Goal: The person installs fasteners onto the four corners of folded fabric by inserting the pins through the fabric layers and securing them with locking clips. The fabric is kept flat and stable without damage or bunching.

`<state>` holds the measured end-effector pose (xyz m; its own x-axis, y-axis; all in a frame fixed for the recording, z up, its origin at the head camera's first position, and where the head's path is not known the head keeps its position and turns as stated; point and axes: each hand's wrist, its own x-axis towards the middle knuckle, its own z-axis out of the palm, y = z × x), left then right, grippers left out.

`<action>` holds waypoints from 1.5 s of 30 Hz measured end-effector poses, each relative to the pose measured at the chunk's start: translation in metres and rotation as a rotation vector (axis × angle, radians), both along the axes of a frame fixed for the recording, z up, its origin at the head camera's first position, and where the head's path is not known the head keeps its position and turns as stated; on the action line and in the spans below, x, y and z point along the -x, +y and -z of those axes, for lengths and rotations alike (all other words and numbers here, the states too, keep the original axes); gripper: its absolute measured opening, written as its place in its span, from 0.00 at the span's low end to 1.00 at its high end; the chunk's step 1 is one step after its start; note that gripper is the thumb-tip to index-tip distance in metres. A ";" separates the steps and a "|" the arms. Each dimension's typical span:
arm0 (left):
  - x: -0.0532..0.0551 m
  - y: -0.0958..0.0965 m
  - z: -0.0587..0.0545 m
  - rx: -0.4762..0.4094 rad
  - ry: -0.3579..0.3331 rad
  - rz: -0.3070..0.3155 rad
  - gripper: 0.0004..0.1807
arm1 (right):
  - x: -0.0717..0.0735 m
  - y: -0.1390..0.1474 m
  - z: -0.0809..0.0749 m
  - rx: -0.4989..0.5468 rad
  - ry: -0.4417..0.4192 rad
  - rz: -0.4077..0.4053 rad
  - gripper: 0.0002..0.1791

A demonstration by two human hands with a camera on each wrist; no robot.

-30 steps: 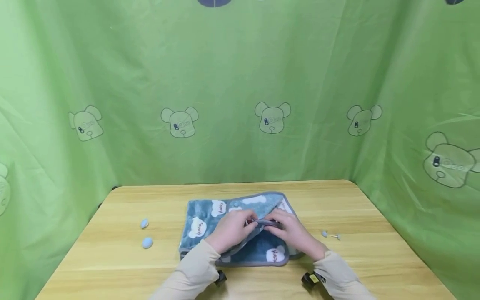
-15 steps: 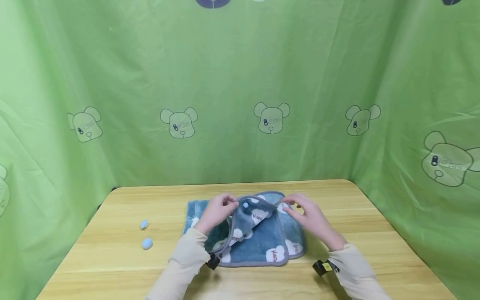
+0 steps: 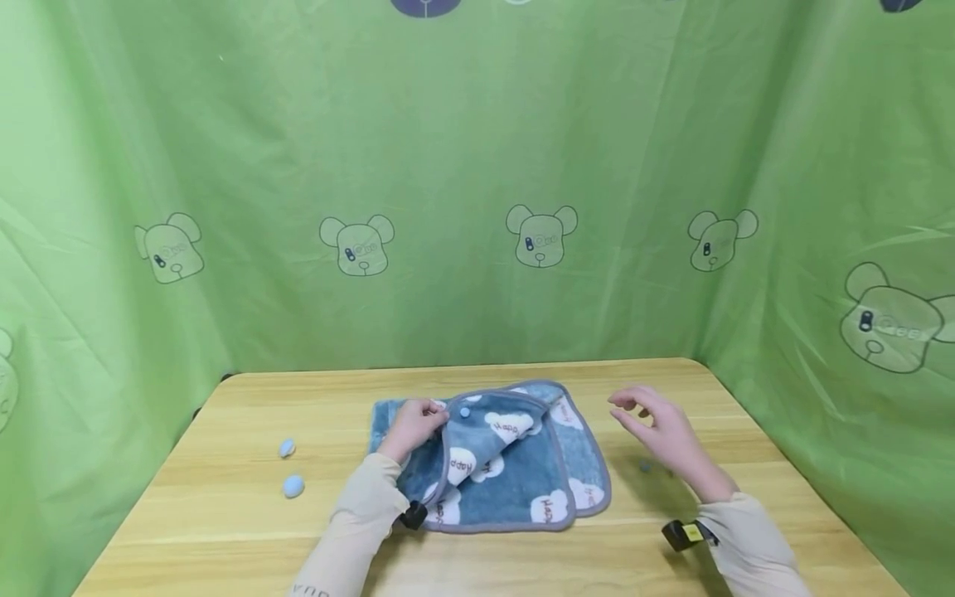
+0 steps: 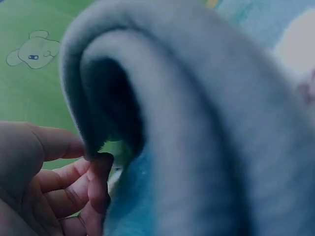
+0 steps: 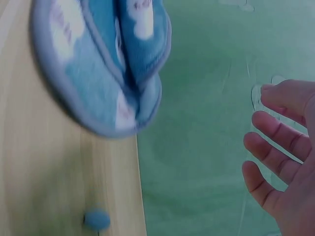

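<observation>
At the middle of a pale wood-grain desk (image 3: pixel 477 568), a blue plush blanket (image 3: pixel 522 489) with grey edging lies folded in overlapping layers; white patches on it carry lettering that seems to read "Happy"; its near-left part is turned up into a raised flap (image 3: pixel 477 448), with a small light-blue round button (image 3: pixel 465 412) near the top edge; a paler layer shows beyond it on the right side.

The person's left hand (image 3: pixel 412 424) is at the upper left of this flap, its grip clamped on the blanket's edge, thumb against fingers; the left wrist view shows the edging bent over in a large loop close to the lens, part of it blurred; the right hand (image 3: pixel 666 427) is raised to the right of the blanket, apart from it, its grip loose and holding nothing, with thumb and fingers separated and gently bent; below it on the desk, in its shadow, is a small blue round piece (image 3: pixel 645 466), which the right wrist view also shows.

On the left part of the desk, well apart from the blanket, two light-blue round pieces sit near each other, a farther one (image 3: pixel 287 447) and a nearer one (image 3: pixel 293 486); both arms wear beige sleeves (image 3: pixel 351 518), with a black device (image 3: pixel 413 515) at the left wrist; behind and at both sides hangs a green curtain (image 3: pixel 448 315) printed with outlined bear heads.
</observation>
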<state>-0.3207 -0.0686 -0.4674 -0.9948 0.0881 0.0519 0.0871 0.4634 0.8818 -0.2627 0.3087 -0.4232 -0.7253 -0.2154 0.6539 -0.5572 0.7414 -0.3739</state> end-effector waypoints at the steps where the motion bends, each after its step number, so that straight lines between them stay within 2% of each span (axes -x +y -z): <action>1: 0.000 -0.001 0.001 0.020 -0.002 0.001 0.07 | 0.000 0.004 0.000 -0.007 0.000 0.011 0.10; 6: -0.002 -0.003 -0.002 0.077 0.023 0.033 0.07 | -0.002 0.022 0.000 -0.017 -0.005 0.041 0.10; 11: -0.007 -0.007 -0.013 0.111 0.044 0.051 0.08 | -0.010 0.036 0.001 -0.046 -0.061 0.063 0.08; 13: -0.012 -0.007 -0.021 0.131 0.072 0.051 0.08 | -0.013 0.041 0.003 -0.077 -0.140 0.084 0.08; 16: -0.021 -0.005 -0.037 0.168 0.121 0.059 0.07 | -0.015 0.047 0.007 -0.129 -0.316 0.108 0.08; 19: -0.033 0.001 -0.053 0.190 0.154 0.104 0.07 | -0.016 0.051 0.012 -0.171 -0.486 0.118 0.10; 22: -0.045 0.011 -0.064 0.205 0.184 0.182 0.07 | -0.015 0.051 0.019 -0.198 -0.566 0.110 0.12; 25: -0.056 0.022 -0.068 0.235 0.215 0.257 0.08 | -0.014 0.049 0.024 -0.221 -0.582 0.094 0.13; 30: -0.070 0.044 -0.063 0.313 0.243 0.411 0.08 | -0.014 0.045 0.032 -0.215 -0.614 0.079 0.10; 34: -0.077 0.060 -0.050 0.460 0.272 0.547 0.06 | -0.013 0.044 0.038 -0.217 -0.630 0.084 0.05; 37: -0.081 0.070 -0.039 0.570 0.259 0.636 0.06 | -0.011 0.044 0.042 -0.237 -0.625 0.088 0.04; 40: -0.085 0.077 -0.030 0.649 0.241 0.684 0.06 | -0.011 0.044 0.044 -0.259 -0.616 0.091 0.04; 45: -0.087 0.084 -0.020 0.705 0.197 0.690 0.06 | -0.011 0.042 0.044 -0.269 -0.595 0.088 0.05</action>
